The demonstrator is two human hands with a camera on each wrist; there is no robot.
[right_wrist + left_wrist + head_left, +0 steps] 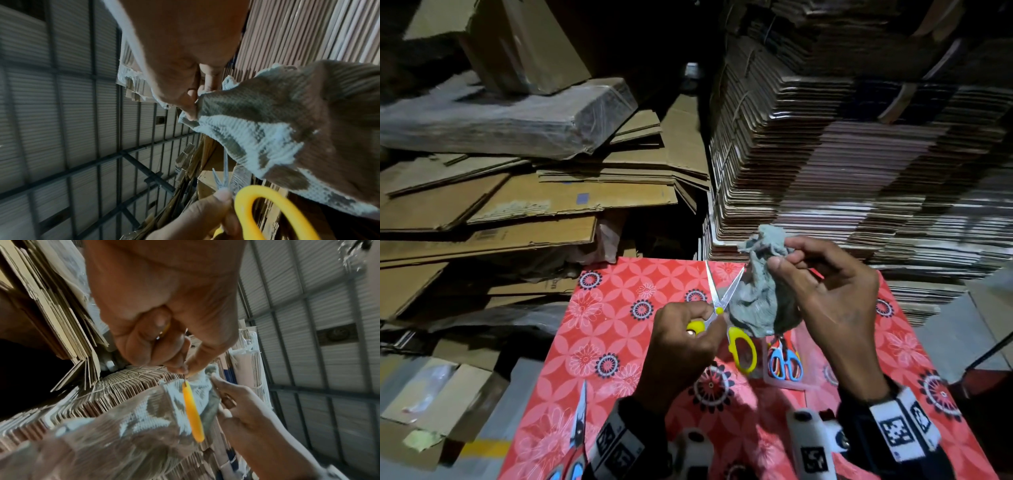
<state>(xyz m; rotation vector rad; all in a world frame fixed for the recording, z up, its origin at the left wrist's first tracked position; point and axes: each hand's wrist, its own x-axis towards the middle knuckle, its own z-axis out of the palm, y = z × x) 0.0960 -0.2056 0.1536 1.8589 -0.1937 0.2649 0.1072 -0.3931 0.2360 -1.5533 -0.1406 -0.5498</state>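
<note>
Entry, head view. My left hand (681, 339) grips the yellow-handled steel scissors (726, 308). Its fingers (698, 310) are curled round one handle loop and the shank near the pivot. The other yellow loop hangs free below the hand. The blades stand apart in a narrow V and point away from me. The right-side blade lies against the left edge of the crumpled grey knitted cloth (760, 301).

My right hand (832, 294) holds that cloth up, clear of the worktop (619, 308), which has a red floral-patterned cover. Thumb and forefinger pinch the bunched top of the cloth, and the rest hangs down beside the scissors.

Left wrist view: the fingers are closed tight on the metal just above the free yellow loop, with the cloth directly behind it. Right wrist view: the pinch on the cloth's upper fold is plain, and the yellow loop shows low in the frame.

On the worktop:
- Under the cloth lies a small pair of blue-handled scissors (786, 363) in a clear packet.
- Near the front left corner lies a third pair of scissors (578, 431), blades pointing away.

Around the worktop: stacks of flattened brown cardboard (842, 154) behind and to both sides.
</note>
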